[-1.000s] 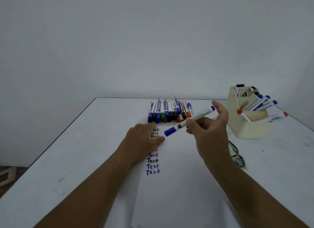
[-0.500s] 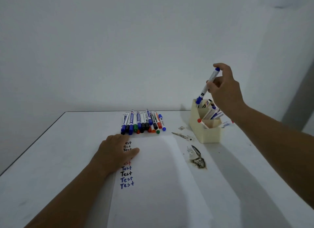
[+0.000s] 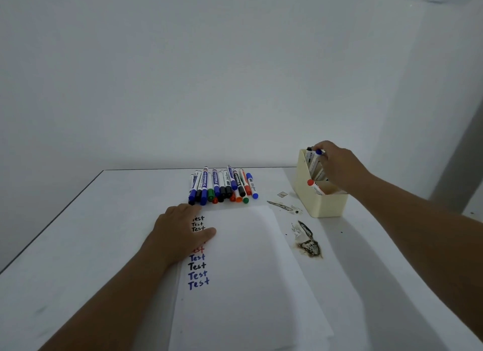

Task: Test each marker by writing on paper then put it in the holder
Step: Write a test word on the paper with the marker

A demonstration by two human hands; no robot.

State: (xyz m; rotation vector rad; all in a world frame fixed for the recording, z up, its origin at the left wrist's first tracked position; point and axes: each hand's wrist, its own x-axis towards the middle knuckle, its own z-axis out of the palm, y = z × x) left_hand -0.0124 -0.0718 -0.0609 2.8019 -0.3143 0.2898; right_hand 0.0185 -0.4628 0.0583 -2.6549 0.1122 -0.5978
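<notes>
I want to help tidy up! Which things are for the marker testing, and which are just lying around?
For the job:
blue marker in the right hand
pile of markers
paper under the left hand
holder

Just lying about:
dark stains on the table

Blue-capped marker [image 3: 315,160] upright in cream holder [image 3: 324,204]; untested markers [image 3: 222,186] piled beyond paper [image 3: 243,272].

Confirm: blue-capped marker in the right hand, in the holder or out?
In. The blue-capped marker stands inside the holder, only its top above the rim; the right hand grips it.
</notes>
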